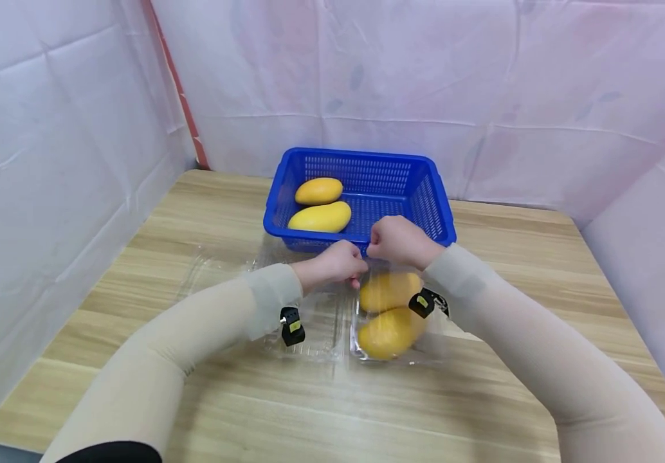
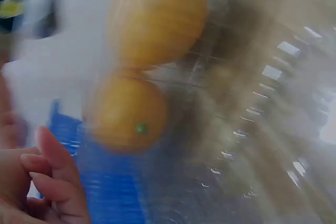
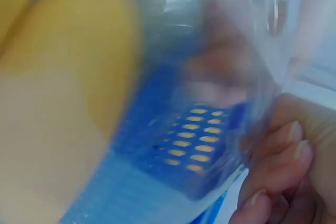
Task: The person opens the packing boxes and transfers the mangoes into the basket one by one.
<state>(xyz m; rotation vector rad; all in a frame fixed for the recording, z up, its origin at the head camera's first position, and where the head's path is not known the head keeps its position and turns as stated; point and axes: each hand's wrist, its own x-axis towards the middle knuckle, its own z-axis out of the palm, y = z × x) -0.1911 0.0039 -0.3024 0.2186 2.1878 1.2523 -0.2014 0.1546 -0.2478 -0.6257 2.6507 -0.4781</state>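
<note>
A clear plastic clamshell box (image 1: 341, 321) lies on the table, with two yellow mangoes (image 1: 386, 335) inside its right part, seen through the plastic. My right hand (image 1: 399, 241), fingers curled, grips the box's clear plastic near its far edge; in the right wrist view the fingers (image 3: 278, 169) are bent at the plastic's edge. Close beside it, my left hand (image 1: 335, 262) pinches at the far edge too, and its curled fingers (image 2: 58, 177) show at the lower left of the left wrist view. Motion blurs both wrist views.
Just beyond the hands stands a blue perforated basket (image 1: 358, 237) with two more mangoes (image 1: 321, 217) at its left. More clear plastic packaging (image 1: 208, 270) lies to the left on the wooden table (image 1: 240, 405). White sheeting (image 1: 402, 71) hangs behind and at both sides.
</note>
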